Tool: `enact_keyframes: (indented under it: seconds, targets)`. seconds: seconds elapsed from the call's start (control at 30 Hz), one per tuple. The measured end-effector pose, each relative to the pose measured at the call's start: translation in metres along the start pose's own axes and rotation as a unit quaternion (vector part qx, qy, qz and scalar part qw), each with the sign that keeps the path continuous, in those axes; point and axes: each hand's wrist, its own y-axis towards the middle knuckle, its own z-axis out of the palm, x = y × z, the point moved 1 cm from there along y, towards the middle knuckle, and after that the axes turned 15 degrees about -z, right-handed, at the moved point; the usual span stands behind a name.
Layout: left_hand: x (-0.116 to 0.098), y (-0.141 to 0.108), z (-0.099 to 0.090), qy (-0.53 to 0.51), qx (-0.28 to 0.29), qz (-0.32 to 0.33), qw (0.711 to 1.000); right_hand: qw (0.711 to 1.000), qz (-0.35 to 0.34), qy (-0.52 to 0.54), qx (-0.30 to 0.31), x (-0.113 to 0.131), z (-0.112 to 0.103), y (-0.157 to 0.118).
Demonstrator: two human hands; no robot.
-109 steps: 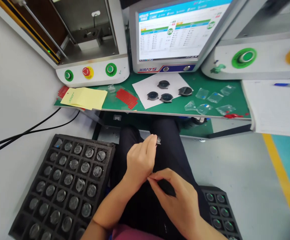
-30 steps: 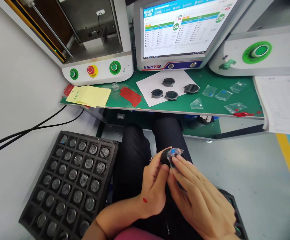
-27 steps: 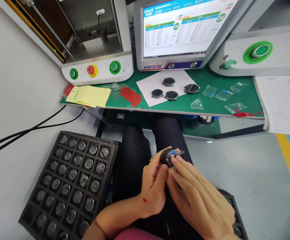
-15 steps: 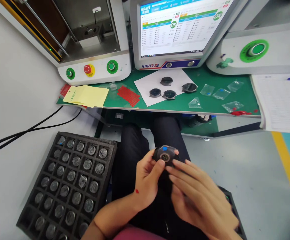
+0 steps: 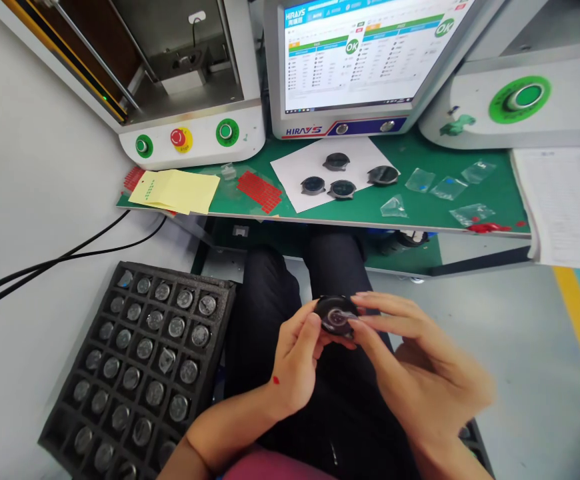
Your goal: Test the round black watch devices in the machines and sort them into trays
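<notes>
Head view showed a green desk (image 5: 320, 207) at the top, carrying two test machines, a monitor (image 5: 355, 60) with green OK marks, yellow sheets (image 5: 175, 191), and a white paper (image 5: 295, 173) on which four round black watch cases (image 5: 343, 189) lay close together. To the right of the paper, several small clear film bags (image 5: 445, 188) were scattered loose on the desk.

Lower left, on the floor beside the person's knee, sat a black foam tray (image 5: 220, 293); nearly every compartment visible held a round case under film. A second tray corner (image 5: 475, 437) peeked out at lower right, mostly hidden by the right arm.

Over the lap, the left hand (image 5: 295, 363) gripped one watch case (image 5: 337, 315) by its edge, thumb and fingers closed around it. The right hand (image 5: 420, 373) met it from the other side, fingertips pinching at the case's face, where a bit of clear film seemed to sit; whether the film was going on or coming off could not be told.

Judging by the lie of things, one case was in hand, four waited on the paper, and the left tray looked almost full.
</notes>
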Motion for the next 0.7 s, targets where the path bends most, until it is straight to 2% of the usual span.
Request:
enact_keyframes:
  seconds: [0.1,0.17,0.23,0.33,0.43,0.57,0.63,0.7]
  targets:
    - [0.000,0.001,0.001,-0.002,-0.019,-0.012,1.000,0.995,0.046,0.084,-0.015,-0.001,-0.003,0.000]
    - [0.000,0.001,0.002,0.003,-0.016,-0.012,1.000,0.988,0.096,0.121,0.010,-0.007,-0.002,0.000]
    - [0.001,0.001,0.002,0.005,-0.014,-0.008,1.000,0.984,0.117,0.131,0.037,-0.014,0.000,0.000]
    - [0.003,0.000,0.002,0.027,-0.005,0.005,1.000,0.984,0.119,0.125,0.044,-0.021,0.002,0.000]
    - [0.003,0.000,0.002,0.051,0.029,0.028,0.998,0.988,0.116,0.096,0.038,-0.021,0.002,0.001]
    - [0.001,0.004,0.003,0.085,0.024,0.006,0.996,0.993,0.106,0.034,0.039,-0.019,0.006,0.003]
    - [0.000,0.007,0.005,0.099,0.001,-0.006,0.995,0.993,0.115,0.005,0.013,-0.022,0.008,0.001]
    - [0.000,0.005,0.008,0.100,-0.018,-0.011,0.995,0.991,0.126,-0.004,-0.053,-0.028,0.006,-0.006]
